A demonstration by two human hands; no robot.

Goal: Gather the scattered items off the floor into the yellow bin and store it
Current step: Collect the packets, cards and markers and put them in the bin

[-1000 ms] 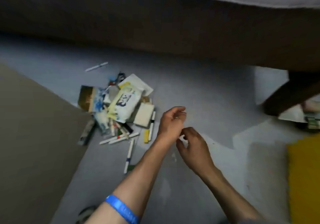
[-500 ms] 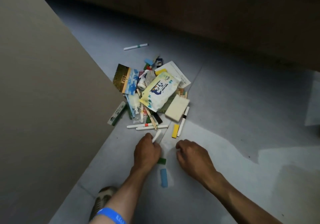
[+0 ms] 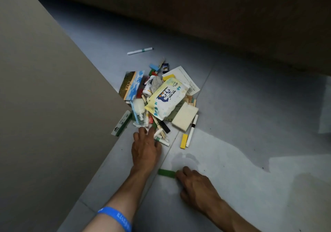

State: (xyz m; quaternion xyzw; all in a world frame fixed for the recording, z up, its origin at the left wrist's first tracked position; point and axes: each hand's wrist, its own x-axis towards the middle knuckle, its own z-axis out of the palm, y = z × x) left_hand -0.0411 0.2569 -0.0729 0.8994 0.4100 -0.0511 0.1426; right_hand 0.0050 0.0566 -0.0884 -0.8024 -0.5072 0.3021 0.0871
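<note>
The scattered items lie heaped on the grey floor: a baby wipes pack (image 3: 167, 99) on top, a cream pad (image 3: 185, 118), a postcard (image 3: 131, 85), a printed sheet (image 3: 187, 78) and several markers and blocks. My left hand (image 3: 146, 147) lies palm down at the pile's near edge, closed over white markers (image 3: 162, 140) that poke out beside the thumb. My right hand (image 3: 195, 183) is curled, its fingertips on the right end of a flat green block (image 3: 166, 172). A yellow block (image 3: 184, 141) and a black-tipped marker (image 3: 192, 130) lie between pile and hands. The yellow bin is out of view.
A tall beige panel (image 3: 44, 106) fills the left side, its corner touching the pile. Dark brown furniture (image 3: 197, 16) runs along the top. One white marker with a green band (image 3: 139, 50) lies apart, beyond the pile. A green-white box (image 3: 121, 123) leans against the panel.
My left hand has slid forward into the pile's edge. My right hand has drawn back to the green block. The blue block seen half a second ago no longer shows.
</note>
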